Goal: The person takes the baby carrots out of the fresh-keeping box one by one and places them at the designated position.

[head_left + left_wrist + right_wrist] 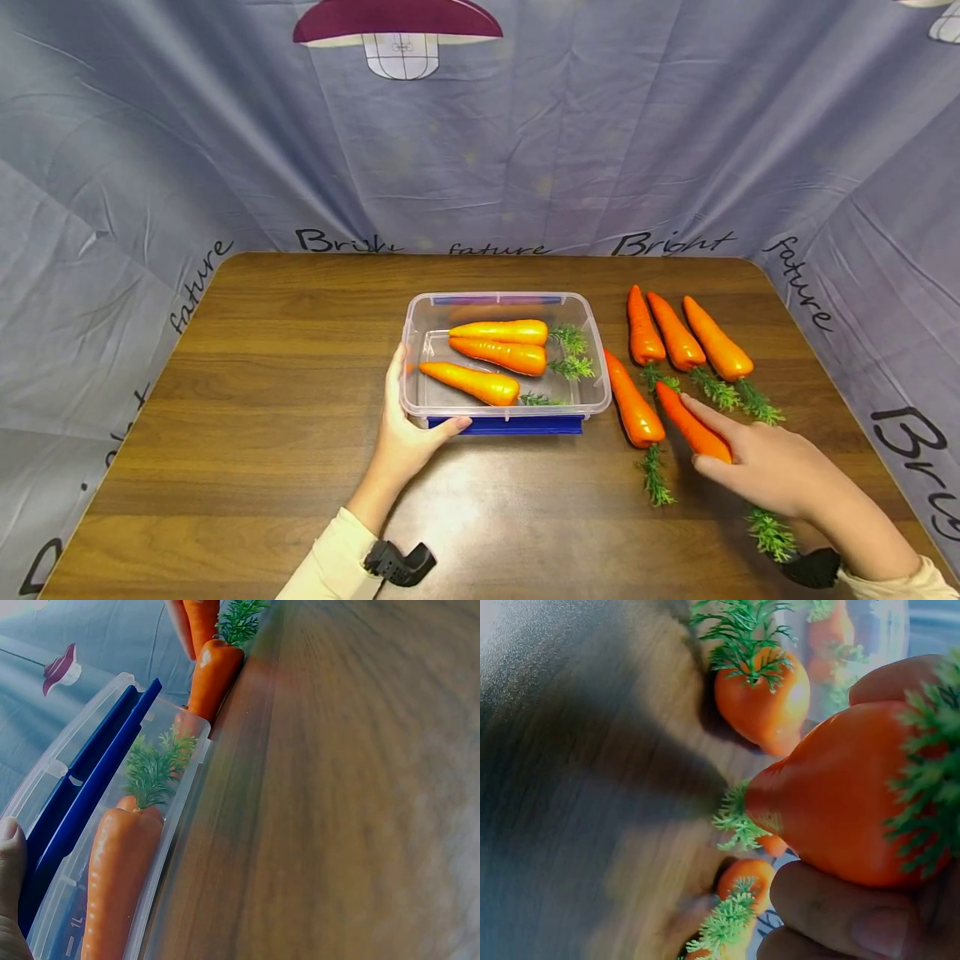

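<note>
In the head view a clear plastic storage box [498, 412] with blue latches holds three orange carrots, one of them a carrot [472, 383] near its front wall. My left hand [405, 437] grips the box's front left corner, its thumb at the front rim beside the blue latch [517, 425]. Off to the right, my right hand [772, 467] holds a carrot [693, 425] between thumb and fingers, tip pointing at the box's side. In the right wrist view the thick end of that held carrot [840, 795] shows, with green leaves at its top.
One loose carrot [633, 404] lies along the box's right side. Behind the right hand lie three more, among them a carrot [716, 342] farthest right. The wooden table [300, 350] is bordered by grey-blue curtains [600, 125] at the back and sides.
</note>
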Motion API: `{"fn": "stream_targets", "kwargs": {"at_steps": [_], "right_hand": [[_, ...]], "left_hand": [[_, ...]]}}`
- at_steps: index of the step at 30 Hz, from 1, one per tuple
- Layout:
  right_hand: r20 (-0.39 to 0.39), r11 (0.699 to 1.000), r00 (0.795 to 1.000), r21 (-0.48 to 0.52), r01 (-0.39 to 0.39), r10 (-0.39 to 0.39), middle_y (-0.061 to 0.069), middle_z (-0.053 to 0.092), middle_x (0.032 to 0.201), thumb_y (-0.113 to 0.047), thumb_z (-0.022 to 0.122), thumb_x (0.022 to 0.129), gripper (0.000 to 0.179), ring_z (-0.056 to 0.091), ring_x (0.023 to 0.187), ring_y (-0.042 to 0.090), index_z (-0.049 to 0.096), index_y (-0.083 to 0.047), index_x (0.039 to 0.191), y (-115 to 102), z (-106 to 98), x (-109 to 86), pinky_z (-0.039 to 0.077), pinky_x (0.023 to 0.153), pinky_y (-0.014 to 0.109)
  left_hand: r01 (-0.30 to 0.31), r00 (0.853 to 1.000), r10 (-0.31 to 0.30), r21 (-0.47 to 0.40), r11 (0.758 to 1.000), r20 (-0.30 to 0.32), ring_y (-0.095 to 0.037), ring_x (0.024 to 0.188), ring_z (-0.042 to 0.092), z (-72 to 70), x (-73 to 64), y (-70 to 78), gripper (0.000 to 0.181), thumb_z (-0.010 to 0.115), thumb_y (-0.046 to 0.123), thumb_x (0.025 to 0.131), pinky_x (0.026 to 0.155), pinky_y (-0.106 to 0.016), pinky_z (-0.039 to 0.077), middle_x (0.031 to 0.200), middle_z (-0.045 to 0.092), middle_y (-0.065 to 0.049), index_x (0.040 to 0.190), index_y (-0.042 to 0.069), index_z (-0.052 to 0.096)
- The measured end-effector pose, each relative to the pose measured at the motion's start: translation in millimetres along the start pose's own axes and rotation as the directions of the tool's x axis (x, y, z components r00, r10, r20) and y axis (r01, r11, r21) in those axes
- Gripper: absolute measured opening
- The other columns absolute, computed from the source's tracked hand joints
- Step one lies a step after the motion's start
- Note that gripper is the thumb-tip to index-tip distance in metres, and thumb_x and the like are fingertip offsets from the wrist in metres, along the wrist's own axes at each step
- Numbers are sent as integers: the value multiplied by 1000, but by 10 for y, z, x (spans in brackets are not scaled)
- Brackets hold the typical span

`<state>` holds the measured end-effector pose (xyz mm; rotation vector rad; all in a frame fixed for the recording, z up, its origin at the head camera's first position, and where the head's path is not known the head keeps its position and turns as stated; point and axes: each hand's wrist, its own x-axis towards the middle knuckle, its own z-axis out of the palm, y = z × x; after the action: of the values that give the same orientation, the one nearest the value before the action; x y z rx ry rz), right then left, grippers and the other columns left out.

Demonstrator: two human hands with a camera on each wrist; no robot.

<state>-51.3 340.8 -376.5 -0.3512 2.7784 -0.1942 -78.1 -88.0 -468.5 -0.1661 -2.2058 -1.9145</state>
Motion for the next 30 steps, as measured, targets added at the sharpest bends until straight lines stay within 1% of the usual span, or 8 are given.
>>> {"fn": "stream_targets", "kwargs": {"at_steps": [3,6,8,10,15,19,22,30], "right_hand": [[5,1000,1000,-2,1,-1,8,72,93,-51,61,92,76,66,79,21,31,-26,157,-18,4,12,47,56,42],[-5,1000,1000,-5,-3,3,11,72,95,-52,61,92,77,65,76,20,28,-26,158,-21,-9,5,46,55,41],[-15,1000,1000,-1,-10,10,11,72,97,-51,61,92,78,63,74,19,26,-27,158,-11,-22,-6,44,54,40],[-33,1000,999,5,-10,11,17,70,114,-50,61,92,79,66,78,22,25,-27,158,6,-31,-24,45,55,41],[-43,1000,999,9,-7,8,21,68,119,-49,62,92,77,68,83,29,28,-26,158,35,-15,-70,48,57,45],[-26,1000,1000,9,-15,15,8,69,88,-48,63,92,78,58,71,18,27,-26,158,11,13,-120,42,54,37],[-12,999,999,8,-32,33,-3,54,69,-49,62,93,78,47,61,14,25,-27,158,-23,27,-173,36,52,33],[49,999,997,-9,-53,54,-5,44,58,-52,58,94,79,44,57,13,23,-26,159,-51,76,-227,34,51,32]], "left_hand": [[13,1000,-13,-8,1000,0,-32,149,28,6,-3,82,124,92,2,64,123,-51,21,164,23,-7,159,21,14],[17,1000,-17,-4,1000,3,-34,149,28,8,-7,116,123,91,1,65,122,-52,22,164,23,-9,159,18,14],[13,1000,-13,6,1000,2,-32,149,28,6,-7,98,124,92,2,64,122,-51,22,164,24,-6,159,21,14],[5,1000,-5,6,1000,2,-30,149,28,4,-1,41,125,92,3,64,123,-49,23,164,23,-3,159,25,14],[-27,1000,27,-2,1000,3,-28,149,29,-4,2,-41,127,94,5,63,122,-48,24,164,23,0,159,30,14],[-21,1000,21,-6,1000,2,-29,149,28,4,-5,-30,127,93,4,63,123,-48,24,164,23,-2,159,28,14],[-5,1000,5,-12,1000,1,-33,149,28,10,-13,56,125,92,2,64,122,-51,23,164,23,-6,159,24,15],[14,1000,-14,-27,1000,7,-38,148,28,4,-22,262,121,91,4,66,121,-56,22,164,23,-12,159,18,15]]}}
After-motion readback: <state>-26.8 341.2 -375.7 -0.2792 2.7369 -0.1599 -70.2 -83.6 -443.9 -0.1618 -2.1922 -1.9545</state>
